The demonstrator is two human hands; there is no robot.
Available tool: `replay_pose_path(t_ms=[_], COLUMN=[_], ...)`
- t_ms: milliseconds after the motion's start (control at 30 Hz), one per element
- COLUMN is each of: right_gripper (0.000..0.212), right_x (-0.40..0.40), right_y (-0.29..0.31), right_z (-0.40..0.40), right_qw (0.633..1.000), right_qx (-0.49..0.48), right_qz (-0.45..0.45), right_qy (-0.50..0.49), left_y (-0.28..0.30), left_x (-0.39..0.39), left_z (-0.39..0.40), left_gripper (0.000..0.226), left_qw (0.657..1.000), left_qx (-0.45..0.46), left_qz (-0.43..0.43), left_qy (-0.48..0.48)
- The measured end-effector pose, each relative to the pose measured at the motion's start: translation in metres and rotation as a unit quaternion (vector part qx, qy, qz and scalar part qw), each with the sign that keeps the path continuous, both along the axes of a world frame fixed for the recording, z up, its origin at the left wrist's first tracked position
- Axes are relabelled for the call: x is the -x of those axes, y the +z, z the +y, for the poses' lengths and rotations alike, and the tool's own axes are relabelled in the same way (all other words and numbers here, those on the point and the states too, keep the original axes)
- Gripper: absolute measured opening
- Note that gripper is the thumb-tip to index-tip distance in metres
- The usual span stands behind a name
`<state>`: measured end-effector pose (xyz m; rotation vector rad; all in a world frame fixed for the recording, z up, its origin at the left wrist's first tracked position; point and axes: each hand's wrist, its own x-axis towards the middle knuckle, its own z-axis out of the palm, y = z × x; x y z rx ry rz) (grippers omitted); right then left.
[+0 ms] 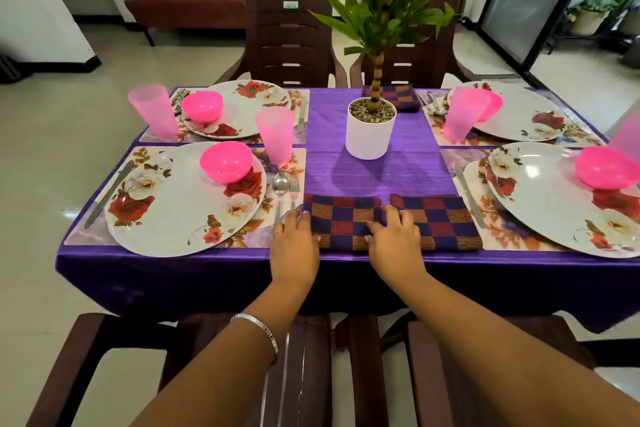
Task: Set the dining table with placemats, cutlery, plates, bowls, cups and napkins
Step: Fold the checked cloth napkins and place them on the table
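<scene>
Two checked purple-and-orange napkins lie side by side at the table's near edge, the left napkin (343, 218) and the right napkin (441, 222). My left hand (294, 241) rests against the left napkin's left end, and my right hand (394, 236) rests on its right end, where the two napkins meet. Four floral placemats (83, 236) each carry a floral plate (173, 204), a pink bowl (227, 161) and a pink cup (275, 135). A spoon (280, 184) and fork (293, 187) lie just left of my left hand. A knife (110, 192) lies left of the near-left plate.
A white potted plant (370, 132) stands mid-table on the purple cloth (381, 173), with another folded checked napkin (398, 95) behind it. Dark brown chairs stand at the far side (287, 42) and right below my arms (311, 357). A red sofa (187, 7) sits at the back.
</scene>
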<state>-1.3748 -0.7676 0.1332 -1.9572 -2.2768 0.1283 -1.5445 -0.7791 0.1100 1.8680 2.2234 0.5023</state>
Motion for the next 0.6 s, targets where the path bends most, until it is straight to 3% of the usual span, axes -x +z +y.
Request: replay_pose_path(t_ms=[100, 300, 433, 600], right_gripper=[0.036, 0.04, 0.036, 0.033], right_x=[0.0, -0.013, -0.046, -0.135], right_y=[-0.001, 0.023, 0.071, 0.15], right_z=[-0.001, -0.019, -0.054, -0.141], right_qw=[0.998, 0.998, 0.999, 0.996], right_qx=[0.021, 0.052, 0.024, -0.043], right_qz=[-0.05, -0.035, 0.019, 0.05], right_qy=[0.012, 0.002, -0.026, -0.058], left_y=[-0.001, 0.02, 0.058, 0.131], left_x=[-0.002, -0.014, -0.048, -0.149], left_z=[-0.004, -0.019, -0.048, -0.119], left_gripper=[0.046, 0.04, 0.03, 0.02], left_qw=[0.993, 0.989, 0.994, 0.984], left_qx=[0.031, 0.057, -0.009, -0.108], left_qz=[0.108, 0.132, 0.093, -0.068], left_qy=[-0.037, -0.033, -0.051, -0.123])
